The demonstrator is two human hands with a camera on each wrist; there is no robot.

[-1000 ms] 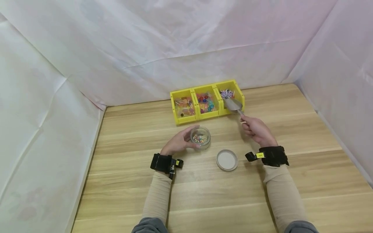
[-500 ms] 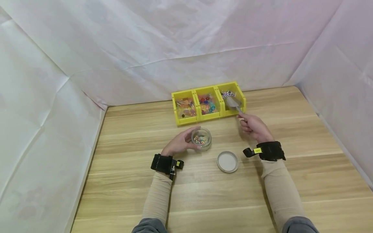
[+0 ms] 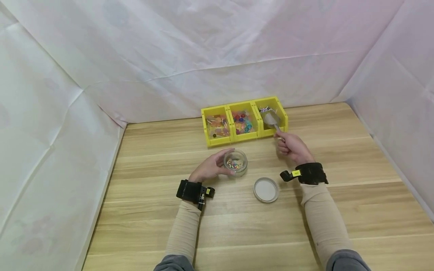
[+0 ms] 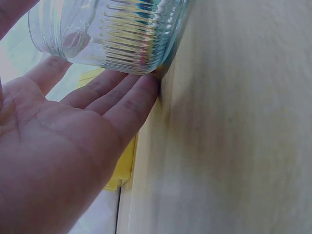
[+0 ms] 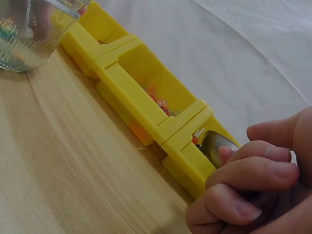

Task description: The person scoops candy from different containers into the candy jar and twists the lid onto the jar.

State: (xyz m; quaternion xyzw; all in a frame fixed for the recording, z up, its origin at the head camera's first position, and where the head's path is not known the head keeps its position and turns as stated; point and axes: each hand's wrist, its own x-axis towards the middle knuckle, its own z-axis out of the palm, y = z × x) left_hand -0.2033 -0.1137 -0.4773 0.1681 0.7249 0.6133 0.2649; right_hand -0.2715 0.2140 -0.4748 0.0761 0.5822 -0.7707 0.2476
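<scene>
My left hand (image 3: 210,165) holds a clear ribbed glass jar (image 3: 240,172) from its left side, thumb near and fingers behind. The jar stands upright and uncovered on the table, with colourful small pieces at its bottom. In the head view my right hand (image 3: 292,146) grips the handle of a metal scoop (image 3: 271,119). The scoop's blade is inside the rightmost yellow bin (image 3: 285,124), against small purple-and-white pieces with white sticks (image 3: 266,110). In the right wrist view, curled fingers (image 5: 253,168) partly cover the scoop; its handle is largely hidden there.
Left of that bin, a middle yellow bin (image 3: 248,138) holds shiny coloured pieces and a left yellow bin (image 3: 217,142) holds orange and pinkish ones with sticks. A round lid (image 3: 266,190) lies between the forearms. White cloth (image 3: 162,49) hangs behind the bins.
The scoop's blade has gone from the bin's front edge deeper in among the pieces, and the right hand has shifted slightly left. The left hand keeps holding the jar in place.
</scene>
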